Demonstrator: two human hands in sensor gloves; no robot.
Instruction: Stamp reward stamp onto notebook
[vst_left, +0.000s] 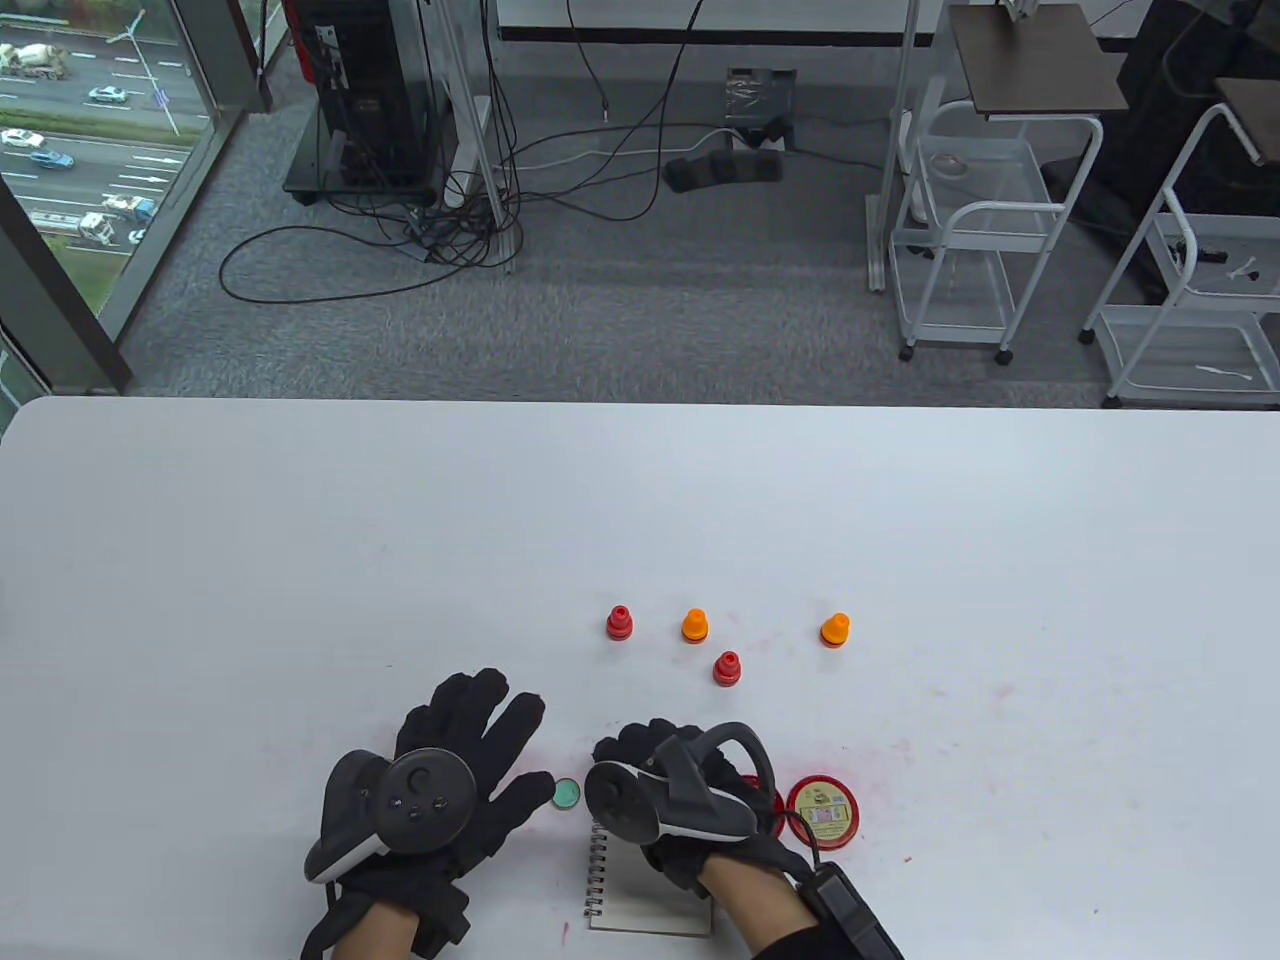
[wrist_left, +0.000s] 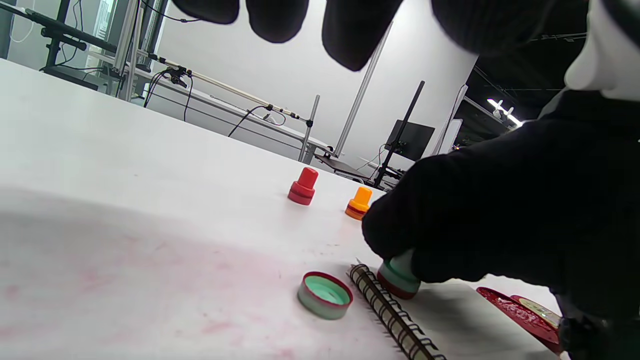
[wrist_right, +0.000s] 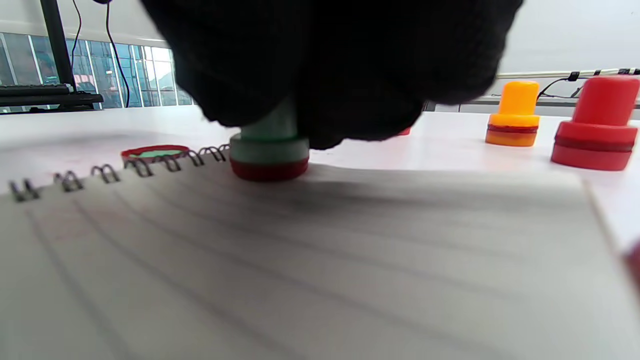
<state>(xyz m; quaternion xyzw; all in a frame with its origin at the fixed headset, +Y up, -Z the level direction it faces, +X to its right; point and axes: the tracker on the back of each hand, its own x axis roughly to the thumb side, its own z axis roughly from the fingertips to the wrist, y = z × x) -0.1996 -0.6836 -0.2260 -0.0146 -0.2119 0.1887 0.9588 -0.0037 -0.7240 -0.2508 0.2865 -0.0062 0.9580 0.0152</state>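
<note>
My right hand (vst_left: 650, 765) grips a pale green stamp (wrist_right: 269, 150) with a red base and presses it down on the far corner of the spiral notebook (vst_left: 640, 900), close to the wire binding (wrist_left: 395, 320). The stamp also shows in the left wrist view (wrist_left: 398, 277). Its green cap (vst_left: 567, 793) lies open side up on the table, left of the notebook; it also shows in the left wrist view (wrist_left: 325, 295). My left hand (vst_left: 455, 760) rests flat on the table, left of the cap, fingers spread, holding nothing.
Two red stamps (vst_left: 619, 622) (vst_left: 727, 668) and two orange stamps (vst_left: 695, 626) (vst_left: 835, 630) stand beyond my hands. A round red ink pad tin and its lid (vst_left: 823, 810) lie right of the notebook. Pink ink smears mark the white table (vst_left: 300, 560).
</note>
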